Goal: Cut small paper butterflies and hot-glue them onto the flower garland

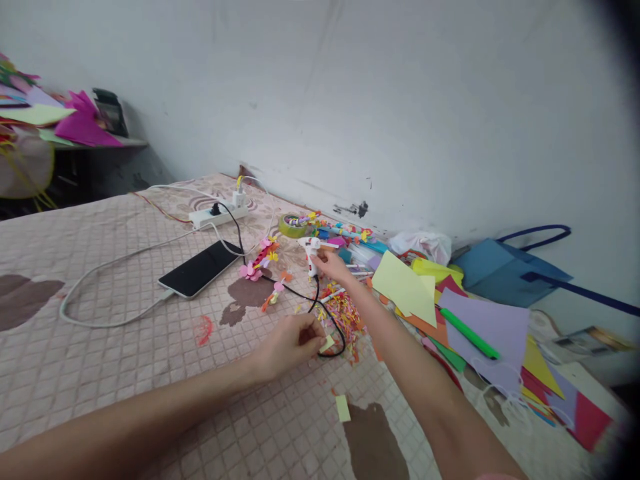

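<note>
Right hand [329,263] grasping a white glue gun [311,252], fingers at the handle; nozzle points left, and a pale stick juts from its rear. Left hand [296,343] nearer the wearer, thumb and fingertips pinched on a small pale-yellow paper slip [327,344], partly hidden by the fingers. A second slip [343,408] lies flat on the patterned cloth [55,247], below the left hand and beside a brown patch of the print.

Gun is in the middle of the view, toward the wall. Its black cord [342,333] drops from the handle, loops just beyond the left hand, then runs left toward the white power strip [203,217].

Just left of the gun: a pink-and-yellow flower cluster [251,271]; a smaller paper flower piece [278,288] nearer the wearer. Tape roll [293,230] behind. Below the gun, a heap of multicoloured paper bits [345,310], reached partly by the cord.

Farther left, a dark-screened phone [200,270] with a pale cable plugged in. To the right, overlapping coloured sheets [405,283], a green marker [470,333] lying across lavender paper, and a blue bag [493,270] against the wall.
</note>
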A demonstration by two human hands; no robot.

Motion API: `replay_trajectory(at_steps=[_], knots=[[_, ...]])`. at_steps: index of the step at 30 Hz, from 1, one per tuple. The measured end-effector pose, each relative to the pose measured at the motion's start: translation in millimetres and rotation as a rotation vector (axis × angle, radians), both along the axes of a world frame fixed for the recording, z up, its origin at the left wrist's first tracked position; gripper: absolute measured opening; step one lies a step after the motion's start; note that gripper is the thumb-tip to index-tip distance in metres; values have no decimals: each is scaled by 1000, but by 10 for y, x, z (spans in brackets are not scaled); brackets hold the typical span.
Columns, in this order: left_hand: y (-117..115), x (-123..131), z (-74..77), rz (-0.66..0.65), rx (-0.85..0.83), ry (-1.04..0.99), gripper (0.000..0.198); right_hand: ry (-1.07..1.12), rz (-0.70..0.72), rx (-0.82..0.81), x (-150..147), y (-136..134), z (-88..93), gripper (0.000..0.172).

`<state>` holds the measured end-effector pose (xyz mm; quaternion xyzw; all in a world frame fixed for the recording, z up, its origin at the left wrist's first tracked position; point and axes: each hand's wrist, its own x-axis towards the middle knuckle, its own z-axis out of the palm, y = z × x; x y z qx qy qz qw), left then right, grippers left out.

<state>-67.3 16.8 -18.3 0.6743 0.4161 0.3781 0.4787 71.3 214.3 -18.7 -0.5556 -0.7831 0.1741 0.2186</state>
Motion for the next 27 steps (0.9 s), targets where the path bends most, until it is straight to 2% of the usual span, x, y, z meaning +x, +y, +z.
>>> replay_trajectory(at_steps=[3,7,10,13,16,18,20,23,27], knots=[[-8,-8,31,7,1,-1,13,21,-30,74,73,-153,84,24],[-12,-20,45,26,7,11,15,50,-42,154,410,-597,206,19],[3,-26,39,-11,-25,-22,17,66,-87,168,875,-994,269,20],[47,5,50,-58,-61,-71,17,54,-211,182,1445,-1340,285,23],[105,108,78,-55,-98,-98,20,4,-316,146,1961,-1612,217,22],[128,214,102,-79,-179,-88,23,-32,-366,108,2199,-1752,123,21],[127,335,132,-109,-278,-79,24,-55,-406,84,2333,-1856,15,21],[97,508,190,-129,-383,-86,25,-69,-462,75,2380,-1960,-104,25],[79,659,231,-104,-415,-117,25,-32,-538,33,2343,-2022,-131,32]])
